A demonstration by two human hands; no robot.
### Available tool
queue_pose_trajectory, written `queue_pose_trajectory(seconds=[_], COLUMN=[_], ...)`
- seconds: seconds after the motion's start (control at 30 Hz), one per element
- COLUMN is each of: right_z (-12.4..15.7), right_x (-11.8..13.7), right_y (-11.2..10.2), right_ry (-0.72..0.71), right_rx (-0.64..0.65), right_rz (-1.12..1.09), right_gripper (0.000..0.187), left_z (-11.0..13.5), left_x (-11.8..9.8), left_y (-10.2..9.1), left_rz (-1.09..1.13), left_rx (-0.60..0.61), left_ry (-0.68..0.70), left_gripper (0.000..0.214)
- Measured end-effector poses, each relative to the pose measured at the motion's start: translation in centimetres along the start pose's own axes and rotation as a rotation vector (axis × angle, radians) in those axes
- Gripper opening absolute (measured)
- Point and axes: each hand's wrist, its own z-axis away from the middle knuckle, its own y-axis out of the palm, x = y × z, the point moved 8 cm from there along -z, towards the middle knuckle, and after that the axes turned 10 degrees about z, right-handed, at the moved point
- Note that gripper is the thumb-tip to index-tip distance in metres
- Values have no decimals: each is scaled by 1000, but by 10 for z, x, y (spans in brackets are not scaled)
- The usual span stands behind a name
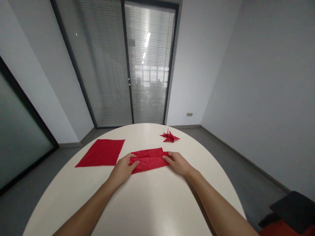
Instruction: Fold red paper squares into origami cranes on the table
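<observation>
A red sheet folded into a long rectangle (150, 159) lies on the white round table (147, 203) in front of me. My left hand (122, 169) pinches its left end, thumb on top of the fold. My right hand (177, 162) presses its right end with the fingers curled onto the paper. Both forearms reach in from the bottom edge.
A flat red square sheet (101, 152) lies to the left on the table. A small red folded paper crane (169, 137) sits beyond the right hand. A dark chair (292, 209) stands at the lower right. Glass doors with blinds (128, 65) are behind the table.
</observation>
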Motion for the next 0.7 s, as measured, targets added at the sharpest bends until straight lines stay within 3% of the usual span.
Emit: queue_pose_trajectory(seconds=[0.37, 0.53, 0.7], right_z=[-7, -9, -10], right_x=[-1, -2, -1], right_y=[-3, 5, 9], right_ry=[36, 68, 114], right_rx=[-156, -143, -148], right_rz=[156, 244, 290], right_gripper=[40, 31, 30], left_z=[0, 5, 15], left_x=[1, -1, -31], left_y=[3, 5, 9], left_rz=[-121, -345, -465], left_rx=[-70, -46, -150], left_ry=[48, -24, 283], left_gripper=[31, 36, 43])
